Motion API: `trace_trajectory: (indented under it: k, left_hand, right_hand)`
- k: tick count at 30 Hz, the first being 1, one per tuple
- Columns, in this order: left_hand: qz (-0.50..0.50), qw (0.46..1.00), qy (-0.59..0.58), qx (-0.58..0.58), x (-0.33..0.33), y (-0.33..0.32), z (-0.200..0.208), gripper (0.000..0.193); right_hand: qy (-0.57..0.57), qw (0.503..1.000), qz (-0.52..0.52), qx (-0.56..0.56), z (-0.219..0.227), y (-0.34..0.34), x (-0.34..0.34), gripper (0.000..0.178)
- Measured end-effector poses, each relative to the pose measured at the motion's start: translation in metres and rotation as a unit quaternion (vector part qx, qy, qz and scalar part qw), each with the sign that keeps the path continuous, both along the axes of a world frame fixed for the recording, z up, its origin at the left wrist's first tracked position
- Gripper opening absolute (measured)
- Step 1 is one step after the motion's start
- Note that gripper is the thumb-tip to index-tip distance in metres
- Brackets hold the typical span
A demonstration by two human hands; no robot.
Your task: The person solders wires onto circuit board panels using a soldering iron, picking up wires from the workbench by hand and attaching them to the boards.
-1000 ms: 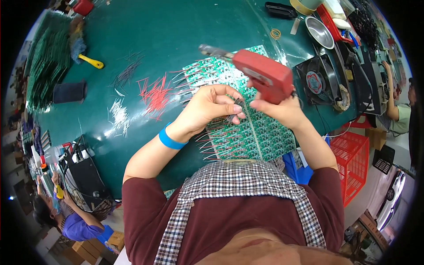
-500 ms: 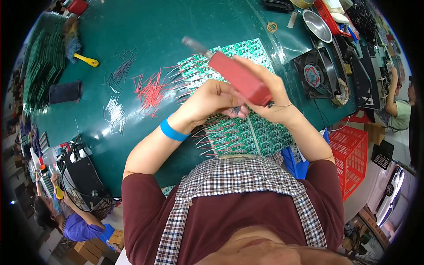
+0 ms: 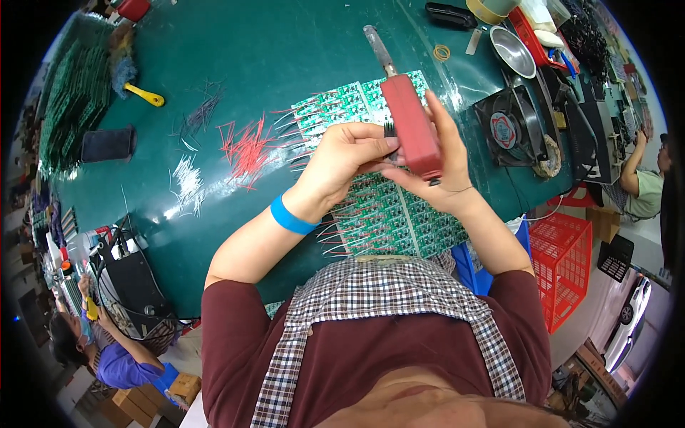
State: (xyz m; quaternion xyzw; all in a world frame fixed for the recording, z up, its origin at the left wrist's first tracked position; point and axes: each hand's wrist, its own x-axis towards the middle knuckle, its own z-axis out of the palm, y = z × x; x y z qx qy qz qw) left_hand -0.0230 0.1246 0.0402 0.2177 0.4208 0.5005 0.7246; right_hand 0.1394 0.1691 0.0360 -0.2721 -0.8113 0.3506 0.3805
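Observation:
My right hand (image 3: 451, 160) is wrapped around a red block-shaped tool (image 3: 412, 128) with a flat metal tip (image 3: 378, 50), pointing away from me. My left hand (image 3: 349, 153) meets it from the side, its thumb and finger pinching a small black piece with comb-like teeth (image 3: 389, 129) against the tool's left face. Beneath both hands lie panels of green circuit boards (image 3: 385, 214), with red, white and dark wires sticking out on their left side. The hands hide the middle of the panels.
Piles of red wires (image 3: 246, 146), white wires (image 3: 188, 182) and dark wires (image 3: 202, 110) lie to the left on the green table. A yellow-handled brush (image 3: 145, 94), dark phone-like slab (image 3: 108, 145) and stacked boards (image 3: 75, 100) sit beyond. A fan (image 3: 508, 125) and metal bowl (image 3: 513, 51) stand right.
The red tool has swung more upright and shifted right, its tip pointing farther from me. My left hand has turned, and the black piece now shows beside the tool.

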Motion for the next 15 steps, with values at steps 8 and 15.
trace_trajectory:
  k: [8, 15]
  left_hand:
    - [-0.127, 0.992, 0.021, -0.008, -0.024, 0.003, 0.002, 0.019]
    - [-0.157, 0.985, 0.066, 0.005, -0.035, 0.008, -0.003, 0.017]
  right_hand:
    - [-0.089, 0.985, 0.126, 0.073, 0.020, 0.049, 0.020, 0.062]
    - [-0.071, 0.980, 0.120, 0.142, 0.019, 0.049, 0.013, 0.053]
